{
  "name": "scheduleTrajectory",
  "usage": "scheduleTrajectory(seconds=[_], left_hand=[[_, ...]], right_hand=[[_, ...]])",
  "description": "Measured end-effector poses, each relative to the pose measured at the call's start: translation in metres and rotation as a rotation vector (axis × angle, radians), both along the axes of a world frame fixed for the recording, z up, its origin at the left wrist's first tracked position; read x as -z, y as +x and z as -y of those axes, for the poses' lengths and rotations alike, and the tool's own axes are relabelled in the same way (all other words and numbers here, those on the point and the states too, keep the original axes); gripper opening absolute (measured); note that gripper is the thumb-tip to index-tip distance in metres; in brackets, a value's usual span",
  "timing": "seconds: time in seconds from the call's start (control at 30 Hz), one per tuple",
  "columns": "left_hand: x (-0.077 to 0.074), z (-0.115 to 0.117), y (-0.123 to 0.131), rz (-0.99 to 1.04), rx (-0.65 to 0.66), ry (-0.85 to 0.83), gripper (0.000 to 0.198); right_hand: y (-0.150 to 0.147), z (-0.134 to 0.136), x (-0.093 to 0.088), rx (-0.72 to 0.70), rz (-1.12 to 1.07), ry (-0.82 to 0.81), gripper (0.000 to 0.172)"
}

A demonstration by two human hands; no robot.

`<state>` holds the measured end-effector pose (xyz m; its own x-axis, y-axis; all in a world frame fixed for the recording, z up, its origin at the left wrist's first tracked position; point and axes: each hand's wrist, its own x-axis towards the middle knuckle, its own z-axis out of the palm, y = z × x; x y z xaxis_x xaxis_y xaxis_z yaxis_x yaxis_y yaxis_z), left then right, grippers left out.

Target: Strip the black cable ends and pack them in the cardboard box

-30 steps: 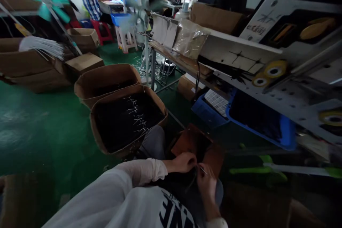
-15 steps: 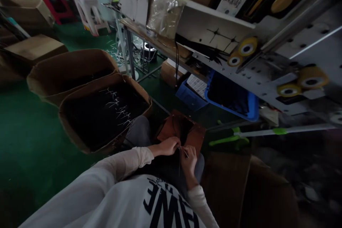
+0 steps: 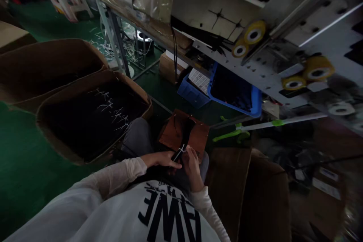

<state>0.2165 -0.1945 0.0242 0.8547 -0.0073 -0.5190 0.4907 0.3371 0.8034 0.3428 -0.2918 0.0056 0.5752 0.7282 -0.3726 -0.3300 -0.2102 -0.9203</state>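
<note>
Now my left hand (image 3: 160, 159) grips a dark bundle (image 3: 176, 155), steadying it, I judge, while my right hand (image 3: 193, 163) pinches the white tie (image 3: 182, 148) around it.

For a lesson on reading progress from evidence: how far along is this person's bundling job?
Done: the cardboard box beside the knee holds dark bundles with white ties across them. In hand: the left hand grips a dark bundle while the right hand pinches a white tie on it. Left: that tie looks unfinished, and the brown box ahead seems to hold more strands.
</note>
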Motion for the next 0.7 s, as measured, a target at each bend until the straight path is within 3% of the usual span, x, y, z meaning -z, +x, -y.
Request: scheduleTrajectory(seconds=[0.1,0.2,0.3,0.4,0.47,0.53,0.63,0.7], left_hand=[[-0.003,0.009,-0.008,-0.056,-0.03,-0.06,0.044],[-0.006,-0.001,-0.028,-0.036,-0.077,-0.011,0.038],[-0.014,-0.028,-0.074,-0.032,-0.12,0.251,0.027],[-0.021,-0.054,-0.139,-0.185,-0.206,0.587,0.024],[-0.019,-0.065,-0.181,-0.278,-0.329,0.691,0.03],[-0.01,-0.074,-0.214,-0.309,-0.505,0.662,0.037],[0.014,-0.094,-0.243,-0.35,-0.843,0.544,0.045],[0.035,-0.116,-0.254,-0.437,-1.03,0.549,0.048]], right_hand=[[0.006,-0.028,-0.009,-0.014,-0.185,-0.03,0.027],[0.012,-0.071,-0.018,0.057,-0.438,-0.059,0.025],[0.011,-0.124,-0.03,0.09,-0.474,-0.002,0.023],[-0.007,-0.185,-0.044,0.026,-0.435,0.104,0.022],[-0.029,-0.229,-0.054,-0.04,-0.405,0.173,0.024],[-0.057,-0.276,-0.063,-0.133,-0.385,0.221,0.027],[-0.096,-0.341,-0.068,-0.422,-0.301,0.259,0.033],[-0.109,-0.374,-0.06,-0.54,-0.16,0.267,0.042]])
